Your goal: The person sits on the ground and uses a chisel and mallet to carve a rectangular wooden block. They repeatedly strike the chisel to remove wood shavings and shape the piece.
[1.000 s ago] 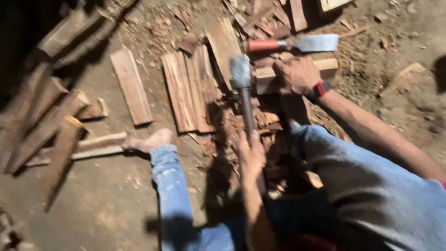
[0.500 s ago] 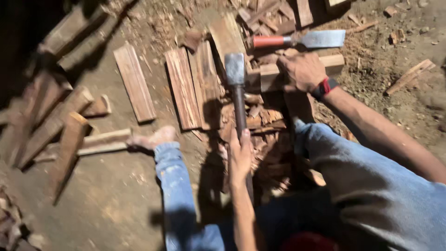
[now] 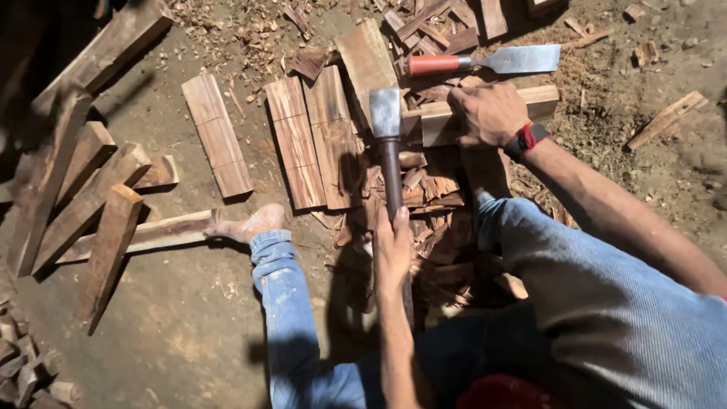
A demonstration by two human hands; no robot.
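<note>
- The hammer (image 3: pixel 386 125) was gripped at its handle by the left hand (image 3: pixel 392 254), head over the wood scraps.
- A pale wood block (image 3: pixel 545 98) was held down by the right hand (image 3: pixel 488 113), apparently closed around it.
- A red-handled chisel (image 3: pixel 492 60) was noted just beyond.

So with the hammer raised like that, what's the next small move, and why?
Probably bring the hammer down onto the pale wood block. The left hand grips the handle with the head poised right beside the block's end, while the right hand presses on the block to steady it. The chisel lies unused beyond the block.
</note>
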